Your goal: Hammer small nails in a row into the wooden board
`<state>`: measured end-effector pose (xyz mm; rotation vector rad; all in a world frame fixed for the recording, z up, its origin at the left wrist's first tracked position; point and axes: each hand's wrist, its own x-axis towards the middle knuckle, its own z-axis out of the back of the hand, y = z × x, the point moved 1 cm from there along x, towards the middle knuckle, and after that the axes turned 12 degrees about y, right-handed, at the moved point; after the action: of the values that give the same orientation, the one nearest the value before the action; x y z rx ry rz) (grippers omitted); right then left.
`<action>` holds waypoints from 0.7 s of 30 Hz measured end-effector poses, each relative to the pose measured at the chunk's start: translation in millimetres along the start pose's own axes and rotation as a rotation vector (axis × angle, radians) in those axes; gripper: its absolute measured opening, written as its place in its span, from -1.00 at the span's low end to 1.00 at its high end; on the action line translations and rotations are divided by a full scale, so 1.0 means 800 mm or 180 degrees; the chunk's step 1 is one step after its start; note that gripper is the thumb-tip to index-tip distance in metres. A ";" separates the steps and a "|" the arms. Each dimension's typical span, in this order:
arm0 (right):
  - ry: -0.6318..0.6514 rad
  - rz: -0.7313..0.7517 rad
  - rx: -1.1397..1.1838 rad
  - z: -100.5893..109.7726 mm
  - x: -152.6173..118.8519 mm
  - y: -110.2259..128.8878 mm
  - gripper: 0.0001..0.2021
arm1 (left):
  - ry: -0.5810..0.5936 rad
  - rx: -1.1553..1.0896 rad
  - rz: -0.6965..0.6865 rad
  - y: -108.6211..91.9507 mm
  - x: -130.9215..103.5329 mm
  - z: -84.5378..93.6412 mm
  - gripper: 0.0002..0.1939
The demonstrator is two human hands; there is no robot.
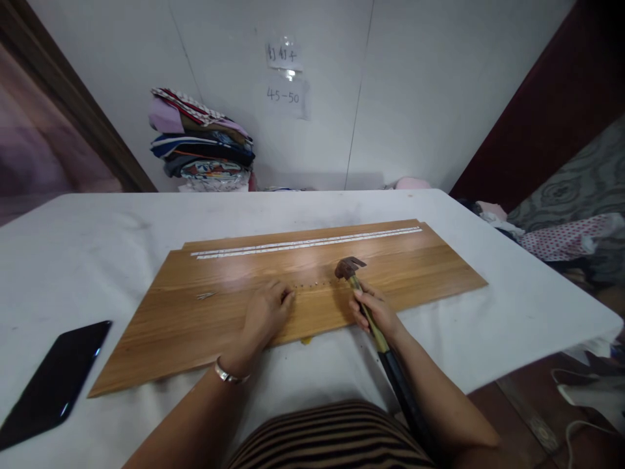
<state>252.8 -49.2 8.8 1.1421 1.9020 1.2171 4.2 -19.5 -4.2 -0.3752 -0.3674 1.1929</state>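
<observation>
My right hand is wrapped round the handle of a claw hammer, its rusty head just above the wooden board. My left hand rests on the board with its fingers closed; whatever its fingertips hold, if anything, is too small to make out. Just right of those fingertips, a short row of small nail heads shows in the board. Several loose nails lie on the board left of my left hand. Two white measuring strips run along the board's far side.
The board lies on a white-covered table. A black phone is at the left front. Folded clothes are stacked at the back left, near a wall with paper notes. More cloth lies beyond the right edge.
</observation>
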 end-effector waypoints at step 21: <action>-0.0012 -0.0099 -0.0081 -0.002 0.001 0.002 -0.77 | -0.0052 0.0015 -0.0054 0.002 0.001 -0.001 -0.84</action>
<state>251.8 -49.1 10.7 1.0968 1.8894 1.2180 3.5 -18.6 -5.1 -0.3578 -0.3813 1.1805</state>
